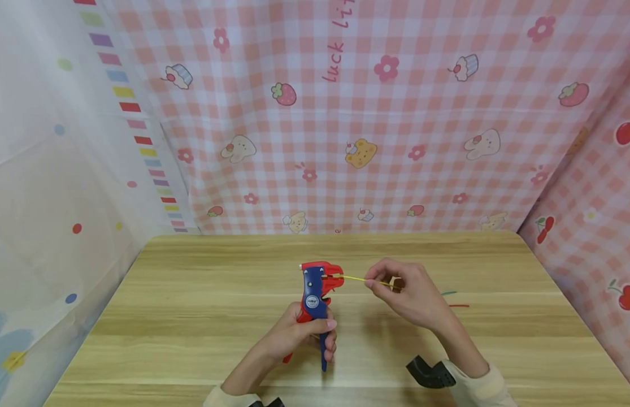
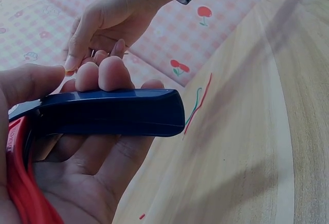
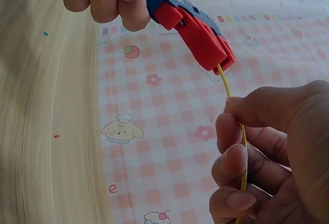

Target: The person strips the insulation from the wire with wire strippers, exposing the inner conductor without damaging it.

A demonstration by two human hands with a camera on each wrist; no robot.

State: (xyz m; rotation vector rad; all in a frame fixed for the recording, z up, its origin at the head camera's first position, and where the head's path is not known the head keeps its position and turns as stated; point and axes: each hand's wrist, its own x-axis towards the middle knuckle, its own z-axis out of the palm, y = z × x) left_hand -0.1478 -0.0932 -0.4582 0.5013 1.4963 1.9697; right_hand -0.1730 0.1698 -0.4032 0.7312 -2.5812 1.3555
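Observation:
My left hand (image 1: 299, 333) grips the handles of a red and blue wire stripper (image 1: 313, 291), held upright over the table with its red nose to the right. In the left wrist view its blue handle (image 2: 113, 112) lies across the curled fingers. Between thumb and forefinger my right hand (image 1: 408, 291) pinches a thin yellow wire (image 1: 354, 277). One end of the wire reaches into the stripper's nose, as the right wrist view shows; the rest runs down along the right palm.
On the wooden table (image 1: 192, 316), a green wire (image 1: 449, 293) and a red wire (image 1: 459, 306) lie right of the right hand. Small bits, one red (image 3: 57, 136) and one green (image 3: 46, 33), lie on the wood. A pink checked cloth (image 1: 315, 124) hangs behind.

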